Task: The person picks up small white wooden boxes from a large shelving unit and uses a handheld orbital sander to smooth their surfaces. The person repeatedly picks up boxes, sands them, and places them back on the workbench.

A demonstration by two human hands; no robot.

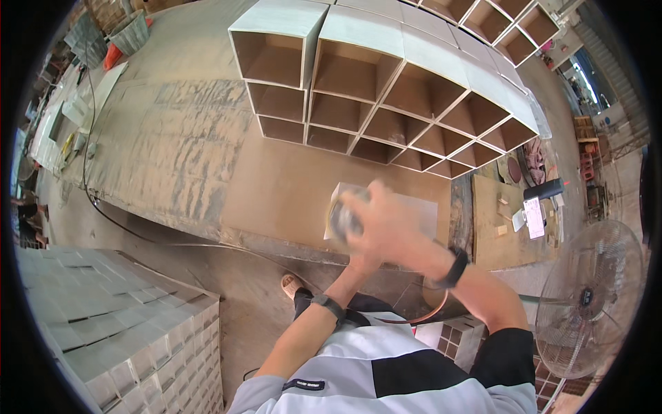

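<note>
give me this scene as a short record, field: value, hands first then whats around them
right hand: holds a blurred grey round object
left hand: mostly hidden by the right; grip unclear
below hands: white piece on the workbench
beyond: stacked white open-fronted boxes, brown inside
lower left: large stack of pale boxes
right side: standing fan
wrists: dark band on each

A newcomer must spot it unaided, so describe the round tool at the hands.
Find the big brown workbench bearing white, open-fronted boxes. At its near edge, the right hand is over a pale piece. In that hand, the tool looks greyish and blurred; its rounded outline sets it apart from the square-cornered boxes.
</note>
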